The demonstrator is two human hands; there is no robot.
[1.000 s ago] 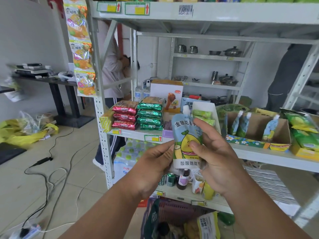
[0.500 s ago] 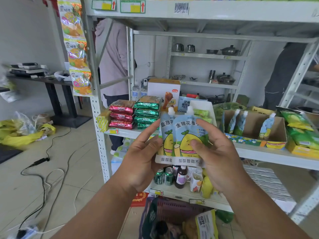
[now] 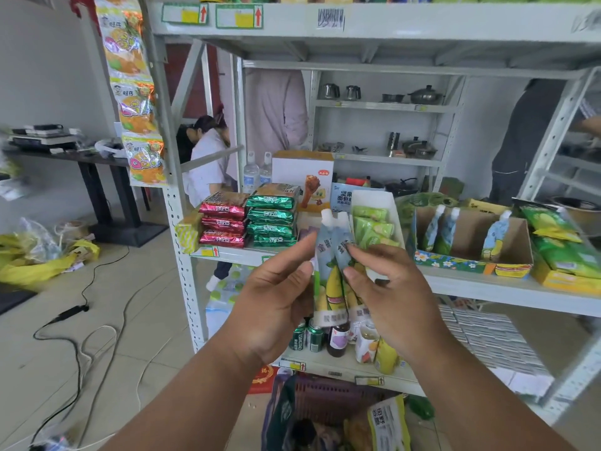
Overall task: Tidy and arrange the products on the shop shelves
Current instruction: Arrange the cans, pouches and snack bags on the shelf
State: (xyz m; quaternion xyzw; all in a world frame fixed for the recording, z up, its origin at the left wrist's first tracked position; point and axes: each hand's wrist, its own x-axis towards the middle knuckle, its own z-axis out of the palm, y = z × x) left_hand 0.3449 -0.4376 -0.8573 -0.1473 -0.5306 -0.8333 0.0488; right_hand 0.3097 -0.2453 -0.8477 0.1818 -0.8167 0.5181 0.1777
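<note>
From my head camera: two spouted drink pouches (image 3: 335, 281), pale blue with a yellow fruit printed on them and white caps, stand upright side by side in front of the middle shelf (image 3: 487, 288). My left hand (image 3: 276, 301) pinches the left pouch between thumb and curled fingers; my right hand (image 3: 390, 294) grips the right one the same way. Three matching pouches sit in the cardboard display box (image 3: 471, 252) on that shelf
</note>
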